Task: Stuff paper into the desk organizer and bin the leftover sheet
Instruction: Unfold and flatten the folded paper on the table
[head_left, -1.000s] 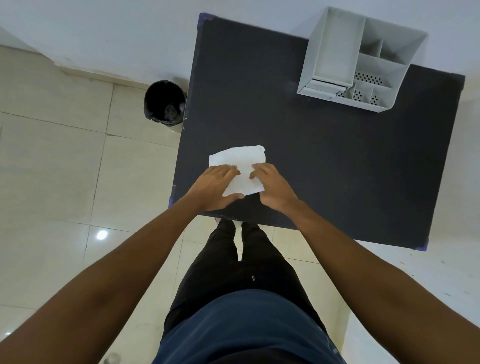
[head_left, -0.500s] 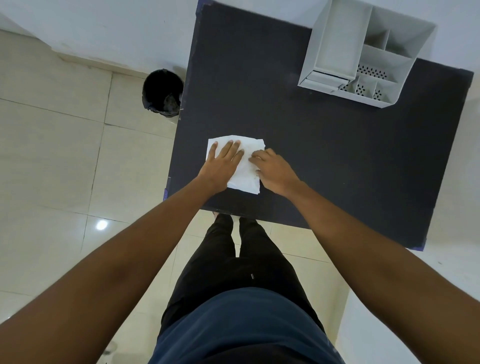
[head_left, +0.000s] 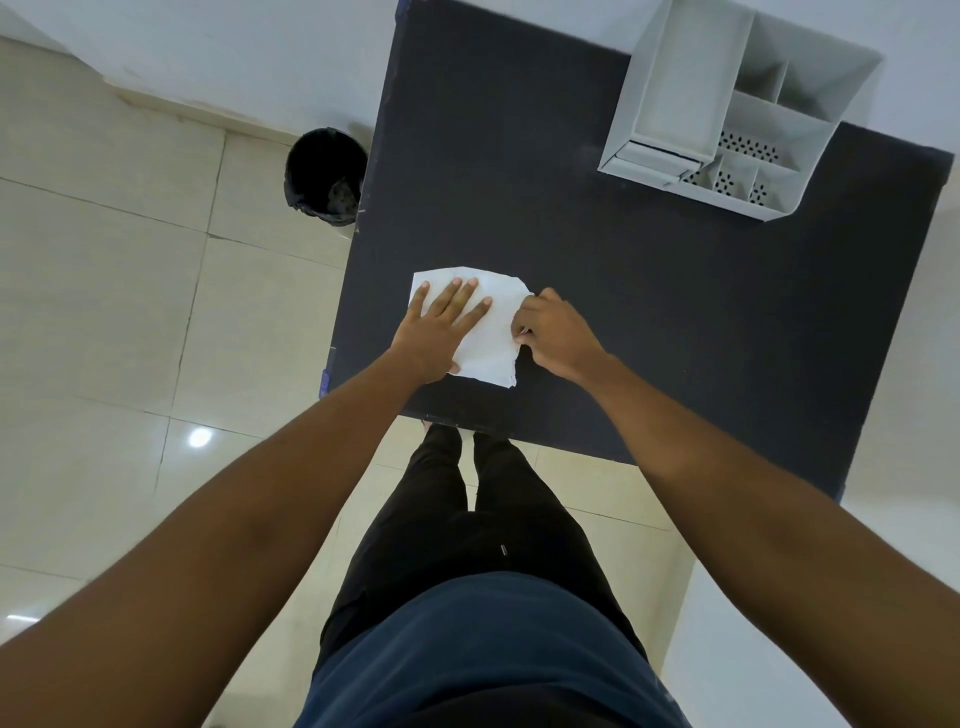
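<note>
- Person stands at near edge of a dark table (head_left: 649, 322); both forearms reach forward and down to it.
- Left hand (head_left: 441, 327) lies flat on a white paper sheet (head_left: 493, 345), fingers straight and spread a little, palm pressing it to the tabletop.
- Right hand (head_left: 558, 332) sits at the sheet's right edge, fingers curled in and pinched on that edge; exact thumb contact is hidden.
- Paper lies near the table's front left corner, flat, with ragged torn-looking edges on the right and near side.
- Handling guess: sheet is very light, thin and floppy, tears and creases easily, and slides on the smooth top unless pinned. Best hold is a pinch at a free edge or corner while the other palm anchors it; it crumples small for stuffing.
- Black bin (head_left: 326, 179) stands on the tiled floor just beside the table's left side, well beyond the paper.
- Grey desk organizer (head_left: 727, 114) stands at the far right of the table, well apart from the paper; its compartments look empty, so stuffing looks not yet begun.
</note>
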